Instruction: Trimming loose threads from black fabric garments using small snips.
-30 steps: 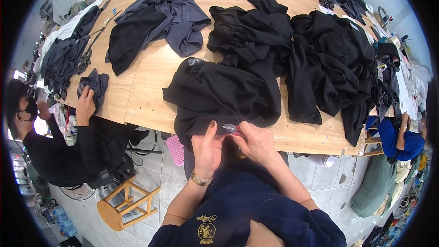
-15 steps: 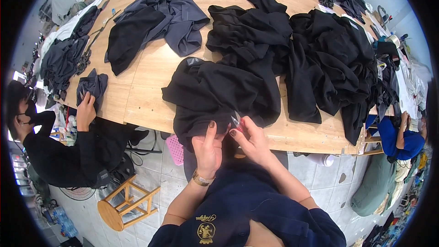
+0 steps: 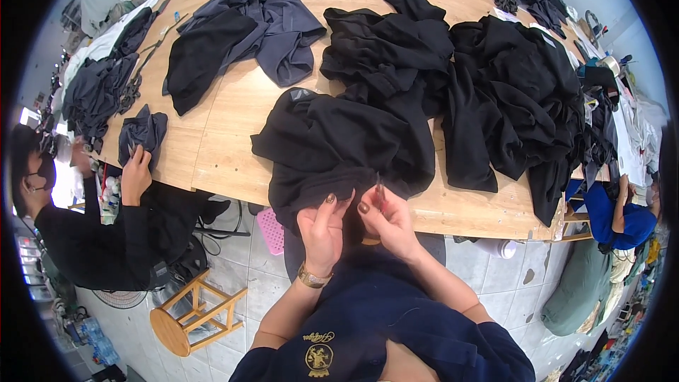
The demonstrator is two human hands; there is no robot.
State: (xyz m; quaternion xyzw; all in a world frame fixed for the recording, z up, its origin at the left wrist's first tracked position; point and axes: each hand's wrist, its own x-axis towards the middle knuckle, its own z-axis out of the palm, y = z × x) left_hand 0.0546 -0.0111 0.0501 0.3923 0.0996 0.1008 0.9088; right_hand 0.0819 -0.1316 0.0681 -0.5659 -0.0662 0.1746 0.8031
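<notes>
A black garment (image 3: 339,134) lies bunched at the table's front edge, with part of it hanging over toward me. My left hand (image 3: 324,230) is closed on the garment's near edge, thumb on top. Close beside it, my right hand (image 3: 389,223) grips small thread snips (image 3: 379,191), their blades pointing away from me over the cloth. The fingers hide most of the snips' handle. A small light label patch (image 3: 302,95) shows on the garment's far left part.
More black garments (image 3: 389,42) are heaped behind, with another pile (image 3: 516,92) to the right. Grey and black clothes (image 3: 254,28) lie at the far left of the wooden table (image 3: 233,134). A co-worker (image 3: 92,233) sits left, handling grey cloth; a wooden stool (image 3: 198,315) lies nearby.
My right hand has turned the snips, so the blades now point more straight away from me. My left thumb has lowered slightly. The left co-worker's other hand has come up.
</notes>
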